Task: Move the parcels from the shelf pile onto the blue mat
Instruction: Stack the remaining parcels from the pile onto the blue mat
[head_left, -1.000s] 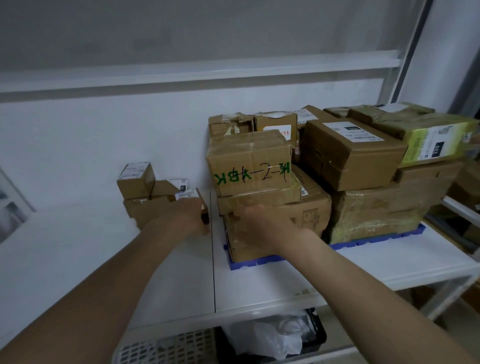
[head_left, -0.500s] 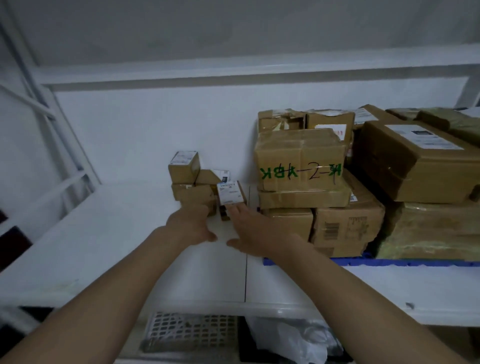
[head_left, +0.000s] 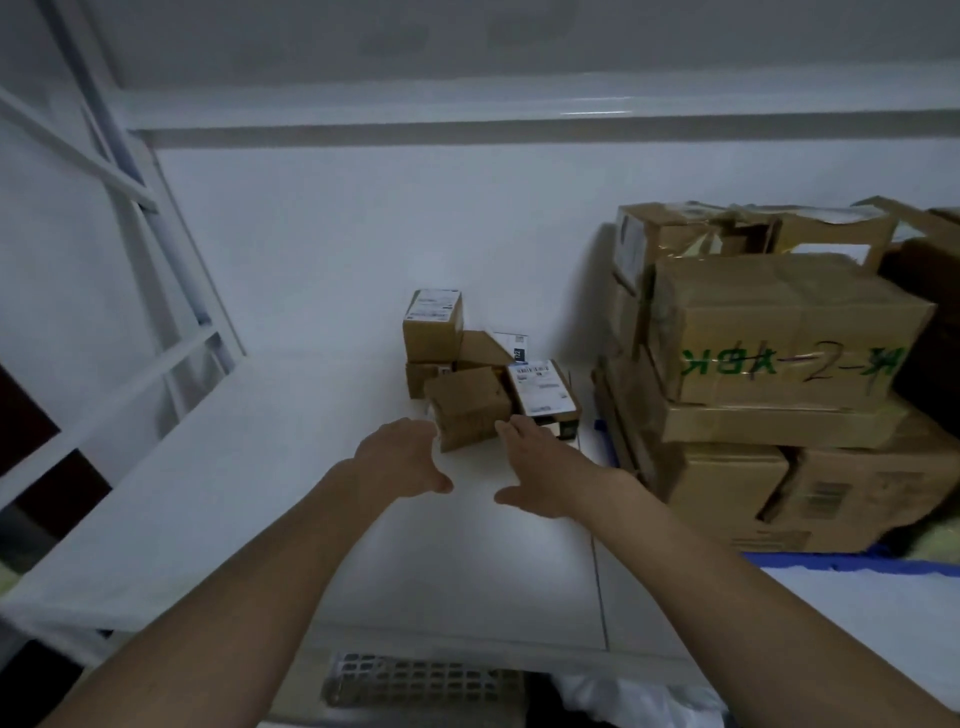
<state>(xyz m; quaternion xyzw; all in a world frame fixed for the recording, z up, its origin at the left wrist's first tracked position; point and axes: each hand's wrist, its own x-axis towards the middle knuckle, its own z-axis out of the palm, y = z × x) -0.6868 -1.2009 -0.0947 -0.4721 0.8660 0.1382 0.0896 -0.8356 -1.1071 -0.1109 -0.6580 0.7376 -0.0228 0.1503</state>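
Brown cardboard parcel (head_left: 470, 407) (plain, unlabelled)

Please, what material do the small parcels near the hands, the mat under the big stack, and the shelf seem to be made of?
Small parcels: brown matte cardboard, with white paper labels.
Blue mat: probably plastic; only its edge shows.
Shelf: smooth white board, slightly glossy, perhaps painted metal or laminate.

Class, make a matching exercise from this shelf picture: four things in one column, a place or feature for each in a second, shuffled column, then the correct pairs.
Things:
1. blue mat
2. front small parcel
3. big top box
4. perforated basket

Descriptions:
A. green writing on its side
B. below the shelf
C. between the left hand and right hand
D. under the large stack

Pairs: 1-D, 2-C, 3-A, 4-B
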